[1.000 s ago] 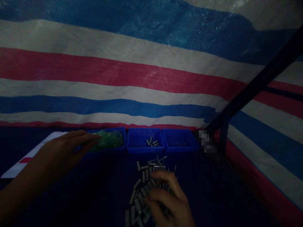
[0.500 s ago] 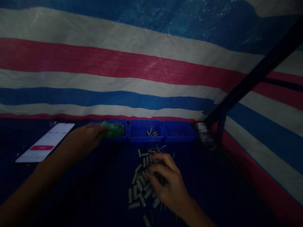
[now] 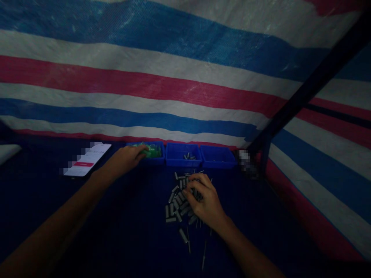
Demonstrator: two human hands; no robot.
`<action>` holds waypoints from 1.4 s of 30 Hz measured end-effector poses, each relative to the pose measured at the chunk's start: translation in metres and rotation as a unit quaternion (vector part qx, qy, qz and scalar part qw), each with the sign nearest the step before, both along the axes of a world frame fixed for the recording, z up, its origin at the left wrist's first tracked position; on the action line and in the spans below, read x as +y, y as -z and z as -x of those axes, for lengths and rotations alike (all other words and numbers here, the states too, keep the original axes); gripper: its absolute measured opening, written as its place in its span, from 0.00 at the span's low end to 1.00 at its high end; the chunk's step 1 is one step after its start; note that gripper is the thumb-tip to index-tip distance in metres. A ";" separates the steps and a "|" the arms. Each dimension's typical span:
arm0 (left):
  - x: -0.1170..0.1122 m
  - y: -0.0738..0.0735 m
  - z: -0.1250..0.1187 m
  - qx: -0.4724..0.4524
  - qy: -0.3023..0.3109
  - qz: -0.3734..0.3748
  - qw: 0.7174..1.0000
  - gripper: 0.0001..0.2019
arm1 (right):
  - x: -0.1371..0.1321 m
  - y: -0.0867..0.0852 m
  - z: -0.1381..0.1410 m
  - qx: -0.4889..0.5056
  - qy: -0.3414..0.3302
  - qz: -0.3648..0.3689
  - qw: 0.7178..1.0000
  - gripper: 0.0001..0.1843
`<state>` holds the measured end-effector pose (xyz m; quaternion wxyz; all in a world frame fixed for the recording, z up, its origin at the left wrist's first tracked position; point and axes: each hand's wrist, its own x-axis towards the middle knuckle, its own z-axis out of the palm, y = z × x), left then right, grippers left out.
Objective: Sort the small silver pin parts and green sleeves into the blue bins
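"From your distant seat, how is the left hand?"

"Through the head camera I see my left hand at the near left part of the left blue tray. The fingers are bent and point to the right, over the green pieces, which lie in this tray. The fingertips seem to reach them, but I cannot tell if they pinch one; it is too dark there."

"And the right hand?"

"My right hand is lower, over the right side of the pile of grey cylinders. Its fingers are curled and a little apart from each other, and the thumb is near the index finger. I cannot tell whether something is between their tips, because the cylinders are directly behind."

"Where are the other parts?"

"The thin metal pins stick out around the pile, some beyond the fingers and some nearer to me, on the dark blue table. A few cylinders are also in the middle blue tray. The right blue tray has some small thin things, hard to recognise."

"What is beside the left arm?"

"A phone with a lit screen, lying just beyond the forearm."
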<state>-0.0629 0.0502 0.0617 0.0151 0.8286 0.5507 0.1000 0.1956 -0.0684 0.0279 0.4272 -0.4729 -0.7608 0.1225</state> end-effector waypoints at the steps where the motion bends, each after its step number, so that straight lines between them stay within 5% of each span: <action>1: 0.002 0.000 0.002 -0.004 0.004 0.006 1.000 0.17 | 0.000 0.000 0.000 -0.003 0.000 -0.001 1.000 0.04; 13: 0.023 -0.004 -0.005 0.082 0.006 0.033 0.996 0.18 | 0.001 -0.003 -0.002 -0.041 0.009 0.009 0.999 0.05; 18: 0.032 -0.006 0.005 0.079 0.067 0.116 0.988 0.18 | 0.007 0.003 -0.007 -0.058 0.003 0.030 0.998 0.03; 22: 0.027 0.000 0.002 0.087 0.028 0.116 0.989 0.22 | 0.015 0.006 -0.015 -0.068 0.024 0.040 0.997 0.04; 26: -0.001 0.023 -0.010 0.063 -0.058 -0.004 0.996 0.22 | 0.026 0.011 -0.030 -0.059 0.061 0.024 0.996 0.05; 28: -0.018 0.033 -0.015 0.040 -0.054 -0.078 0.995 0.21 | 0.034 0.016 -0.039 -0.053 0.076 0.020 0.995 0.07; 34: -0.047 0.033 -0.035 -0.036 -0.099 -0.225 0.969 0.30 | 0.051 0.030 -0.060 -0.019 0.084 0.084 0.993 0.16; 38: -0.081 0.034 -0.054 -0.076 0.038 -0.197 0.977 0.30 | 0.053 0.034 -0.055 0.046 0.031 0.169 0.984 0.22; 42: -0.153 0.037 -0.081 -0.049 0.219 -0.124 0.966 0.30 | 0.052 0.039 -0.043 0.070 0.001 0.185 0.980 0.25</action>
